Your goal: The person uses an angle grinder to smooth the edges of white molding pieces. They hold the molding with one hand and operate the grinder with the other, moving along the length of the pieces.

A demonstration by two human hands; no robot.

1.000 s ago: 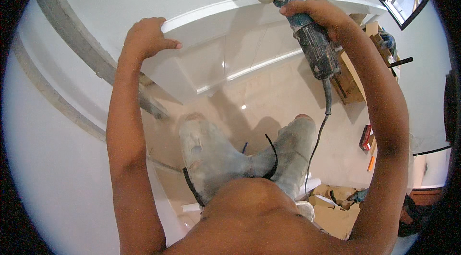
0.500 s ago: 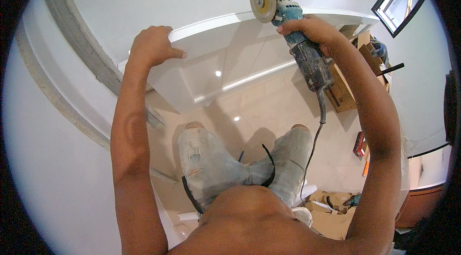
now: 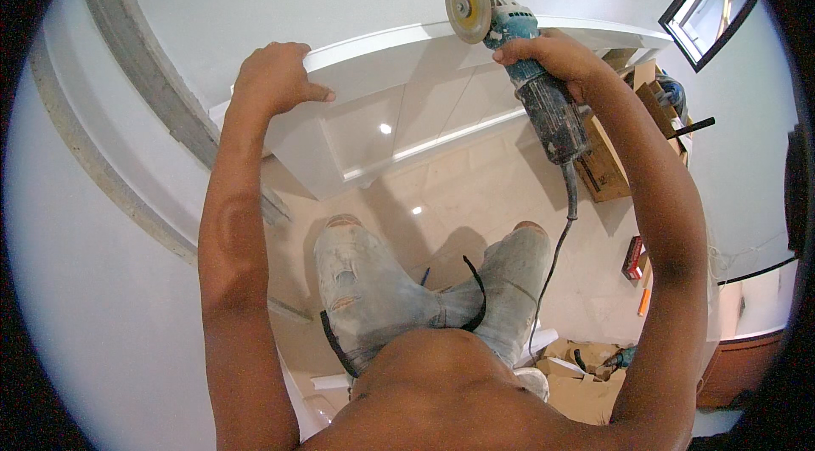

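My right hand [image 3: 556, 60] is wrapped round an angle grinder [image 3: 550, 115] with a teal head and a dusty dark body. Its round cutting disc [image 3: 468, 8] points up and left, just over the upper edge of a low white cabinet [image 3: 361, 73] against the wall. From the grinder's lower end a black power cord [image 3: 556, 260] runs down past my right leg. My left hand [image 3: 276, 81] grips the cabinet's upper left end, thumb on the near side and fingers over the far edge, which hides their tips.
At the right stand cardboard boxes [image 3: 603, 166] with tools and coiled cable. A red box [image 3: 632, 257] and an orange item [image 3: 644, 302] lie on the tiled floor [image 3: 441, 188]. Lower right is flattened cardboard [image 3: 581, 396]. A black-framed window [image 3: 709, 5] is at upper right.
The grinder and my right hand have shifted very slightly right and down in the picture. Both hands keep their holds; little else differs.
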